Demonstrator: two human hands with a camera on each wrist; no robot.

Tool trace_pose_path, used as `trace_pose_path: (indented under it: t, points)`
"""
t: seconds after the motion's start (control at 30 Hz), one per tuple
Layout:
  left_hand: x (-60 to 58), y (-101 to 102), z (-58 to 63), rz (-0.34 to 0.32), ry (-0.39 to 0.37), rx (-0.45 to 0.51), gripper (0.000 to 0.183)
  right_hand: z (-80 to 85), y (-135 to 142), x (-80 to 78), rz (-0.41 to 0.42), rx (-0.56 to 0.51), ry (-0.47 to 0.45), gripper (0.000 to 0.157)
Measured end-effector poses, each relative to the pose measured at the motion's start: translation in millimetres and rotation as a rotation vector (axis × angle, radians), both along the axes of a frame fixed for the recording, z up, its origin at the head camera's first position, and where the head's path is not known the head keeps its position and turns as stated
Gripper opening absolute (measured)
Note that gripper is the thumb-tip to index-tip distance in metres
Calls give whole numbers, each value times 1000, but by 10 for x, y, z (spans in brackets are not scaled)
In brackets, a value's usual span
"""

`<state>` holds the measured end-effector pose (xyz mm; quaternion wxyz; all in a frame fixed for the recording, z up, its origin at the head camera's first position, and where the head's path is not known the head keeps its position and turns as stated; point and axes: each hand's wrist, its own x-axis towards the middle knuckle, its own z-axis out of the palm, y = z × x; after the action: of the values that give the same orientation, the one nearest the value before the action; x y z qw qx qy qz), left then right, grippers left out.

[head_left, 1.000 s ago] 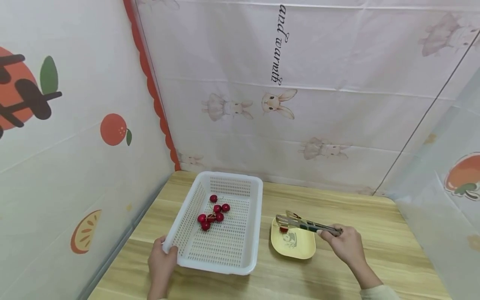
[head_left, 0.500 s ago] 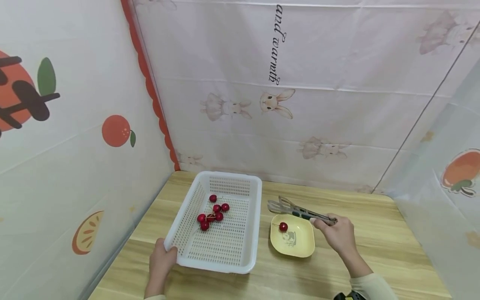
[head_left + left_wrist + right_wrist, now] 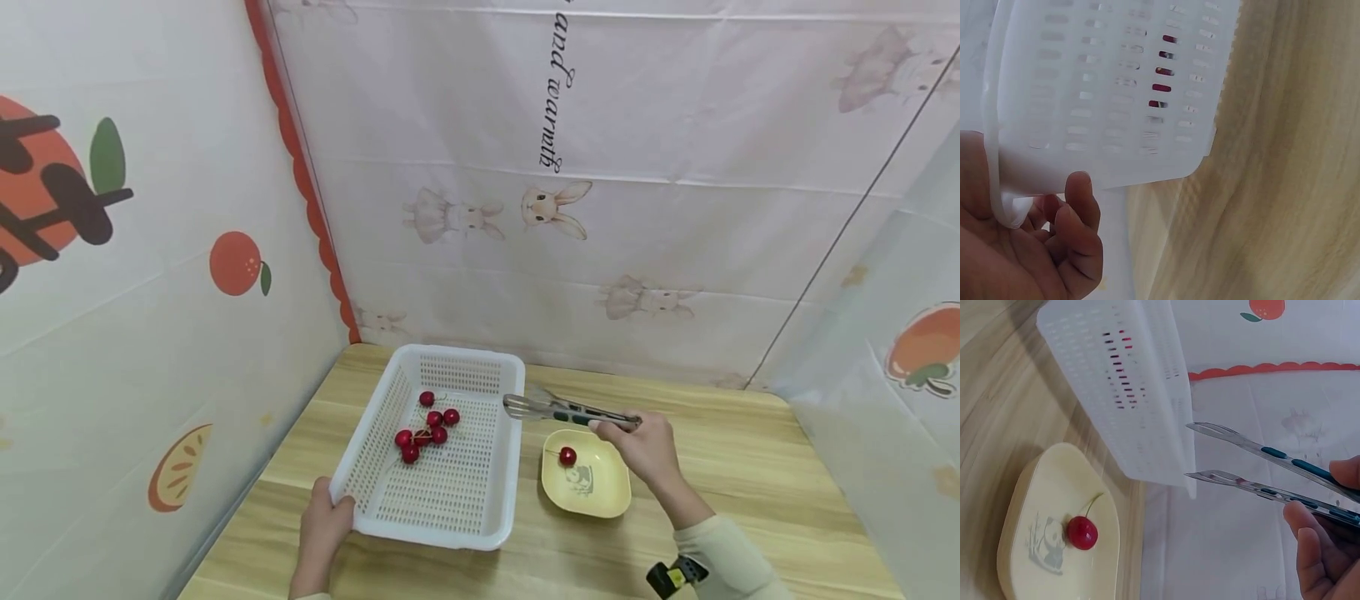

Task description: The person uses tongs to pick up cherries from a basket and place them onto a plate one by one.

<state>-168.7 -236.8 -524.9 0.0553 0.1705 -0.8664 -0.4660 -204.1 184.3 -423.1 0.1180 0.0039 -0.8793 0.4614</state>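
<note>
My left hand (image 3: 325,525) grips the near left corner of a white perforated plastic basket (image 3: 512,492), fingers curled at its rim in the left wrist view. Several red cherries (image 3: 439,435) with stems lie in a loose cluster inside it. In my right hand (image 3: 647,450) is a pair of metal tongs (image 3: 570,411), with dark green inlays showing in the right wrist view. The tong arms are spread with nothing between them, and their tips are at the basket's right rim. One cherry (image 3: 1082,532) lies in a yellow square dish (image 3: 600,492) printed with a panda.
Everything stands on a wood-grain table (image 3: 712,517). A rabbit-print sheet (image 3: 480,275) covers the back wall, and fruit-print sheets (image 3: 187,350) hang at the sides. The dish sits just right of the basket. A dark device (image 3: 675,575) is on the right wrist.
My right hand has lifted the tongs off the cherry in the dish and moved them left to the basket's rim. My left hand has stayed on the basket corner.
</note>
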Motion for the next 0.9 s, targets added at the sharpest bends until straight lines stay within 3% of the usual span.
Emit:
trace_pose_path:
  t: [0.13, 0.23, 0.37, 0.43, 0.6, 0.67, 0.83, 0.9]
  points:
    - [-50, -29, -126, 21, 17, 2, 29, 47, -121, -56, 34, -13, 0, 25]
    - [-174, -101, -396, 70, 15, 9, 28, 86, -191, -102, 47, -18, -2, 24]
    - [-381, -241, -884, 117, 35, -42, 27, 140, -273, -156, 47, -48, -4, 26]
    - [-424, -287, -1008, 109, 47, -64, 26, 154, -310, -184, 58, -64, -9, 26]
    - [-327, -268, -837, 60, 62, 11, 28, 149, -394, -272, 96, -86, -52, 24]
    - [-314, -266, -823, 65, 60, -3, 27, 144, -429, -307, 108, -83, -73, 25]
    - [-450, -325, -1128, 151, 65, -106, 23, 142, -529, -399, 122, -97, -112, 24]
    - [-492, -335, -1199, 175, 73, -109, 22, 140, -569, -442, 121, -102, -116, 24]
